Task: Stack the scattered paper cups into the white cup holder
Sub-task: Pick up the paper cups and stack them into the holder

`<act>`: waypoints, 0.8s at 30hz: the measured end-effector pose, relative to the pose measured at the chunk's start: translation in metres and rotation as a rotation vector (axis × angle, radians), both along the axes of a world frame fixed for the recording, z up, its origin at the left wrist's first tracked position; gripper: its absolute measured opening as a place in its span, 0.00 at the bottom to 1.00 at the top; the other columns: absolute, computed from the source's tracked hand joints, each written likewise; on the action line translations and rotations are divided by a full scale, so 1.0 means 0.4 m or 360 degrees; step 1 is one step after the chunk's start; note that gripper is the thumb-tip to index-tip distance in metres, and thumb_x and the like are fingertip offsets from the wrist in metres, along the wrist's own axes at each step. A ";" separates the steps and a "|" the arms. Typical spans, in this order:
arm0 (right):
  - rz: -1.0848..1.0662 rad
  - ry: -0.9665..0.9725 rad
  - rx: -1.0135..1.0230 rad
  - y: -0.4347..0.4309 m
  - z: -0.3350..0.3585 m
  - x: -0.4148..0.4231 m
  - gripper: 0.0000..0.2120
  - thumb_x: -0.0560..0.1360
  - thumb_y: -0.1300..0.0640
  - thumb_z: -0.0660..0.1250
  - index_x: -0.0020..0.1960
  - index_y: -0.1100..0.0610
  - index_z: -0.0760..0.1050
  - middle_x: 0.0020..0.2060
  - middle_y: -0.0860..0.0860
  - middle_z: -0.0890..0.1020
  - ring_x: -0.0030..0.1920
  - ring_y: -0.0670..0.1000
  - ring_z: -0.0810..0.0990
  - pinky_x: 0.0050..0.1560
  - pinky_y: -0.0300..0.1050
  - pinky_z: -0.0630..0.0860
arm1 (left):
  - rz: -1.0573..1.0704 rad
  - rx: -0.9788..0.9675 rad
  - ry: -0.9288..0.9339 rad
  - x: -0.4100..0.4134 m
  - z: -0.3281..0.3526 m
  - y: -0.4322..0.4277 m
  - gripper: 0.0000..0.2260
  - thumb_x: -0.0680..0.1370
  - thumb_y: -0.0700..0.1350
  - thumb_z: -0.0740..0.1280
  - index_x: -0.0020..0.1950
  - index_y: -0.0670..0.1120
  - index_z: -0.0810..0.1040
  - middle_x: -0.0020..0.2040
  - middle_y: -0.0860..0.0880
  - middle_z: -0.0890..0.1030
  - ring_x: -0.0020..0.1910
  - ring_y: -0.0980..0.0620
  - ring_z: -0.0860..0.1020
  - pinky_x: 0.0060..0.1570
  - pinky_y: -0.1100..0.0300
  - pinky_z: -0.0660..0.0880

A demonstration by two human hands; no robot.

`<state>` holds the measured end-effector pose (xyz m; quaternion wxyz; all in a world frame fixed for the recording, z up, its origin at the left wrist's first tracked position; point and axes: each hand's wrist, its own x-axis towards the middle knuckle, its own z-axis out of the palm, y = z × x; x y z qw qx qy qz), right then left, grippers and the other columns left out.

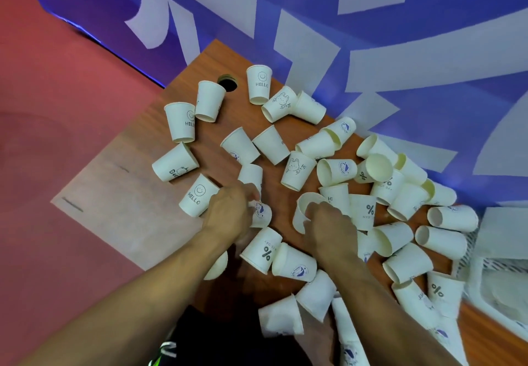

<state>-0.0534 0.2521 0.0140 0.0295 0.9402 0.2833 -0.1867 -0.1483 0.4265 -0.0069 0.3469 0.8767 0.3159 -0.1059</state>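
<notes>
Both hands are in the pile, so this is the gathering step. The left hand has its fingers curled on a blue-logo cup, and the right hand hooks its fingers into the rim of a plain cup lying on its side. Paper cups are scattered all over the wooden surface, none nested yet. The white mesh holder sits at the far right edge, well apart. Next, I reckon: turn both cups the same way up, nest them, and carry them right.

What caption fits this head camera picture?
The left hand and right hand each grip a paper cup on a cup-strewn wooden table.
</notes>
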 end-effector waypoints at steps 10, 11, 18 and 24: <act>-0.0434 -0.0176 0.0533 -0.228 0.120 -0.062 0.06 0.76 0.52 0.66 0.50 0.53 0.78 0.43 0.50 0.79 0.44 0.55 0.78 0.37 0.45 0.70 | -0.0232 0.0255 -0.0422 0.005 0.133 -0.190 0.17 0.72 0.41 0.72 0.58 0.54 0.74 0.61 0.52 0.68 0.41 0.48 0.80 0.38 0.50 0.78; -0.0480 -0.0169 0.0562 -0.260 0.129 -0.072 0.06 0.76 0.52 0.65 0.50 0.53 0.77 0.43 0.50 0.79 0.44 0.54 0.78 0.38 0.45 0.71 | -0.0247 0.0273 -0.0463 0.006 0.145 -0.222 0.18 0.72 0.41 0.72 0.59 0.54 0.73 0.61 0.51 0.68 0.42 0.48 0.80 0.37 0.50 0.78; -0.0706 -0.0452 0.0766 -0.508 0.186 -0.104 0.02 0.72 0.57 0.71 0.44 0.55 0.78 0.37 0.51 0.79 0.38 0.56 0.77 0.34 0.45 0.71 | -0.0505 0.0230 -0.0757 0.042 0.218 -0.464 0.18 0.72 0.36 0.72 0.59 0.49 0.74 0.47 0.52 0.77 0.41 0.54 0.75 0.35 0.68 0.65; -0.0834 -0.0757 0.0864 -0.748 0.227 -0.107 0.06 0.68 0.61 0.74 0.42 0.56 0.78 0.35 0.51 0.78 0.40 0.56 0.75 0.33 0.41 0.64 | -0.0762 0.0180 -0.0810 0.108 0.263 -0.703 0.15 0.73 0.36 0.70 0.57 0.49 0.77 0.45 0.54 0.79 0.40 0.55 0.75 0.38 0.70 0.66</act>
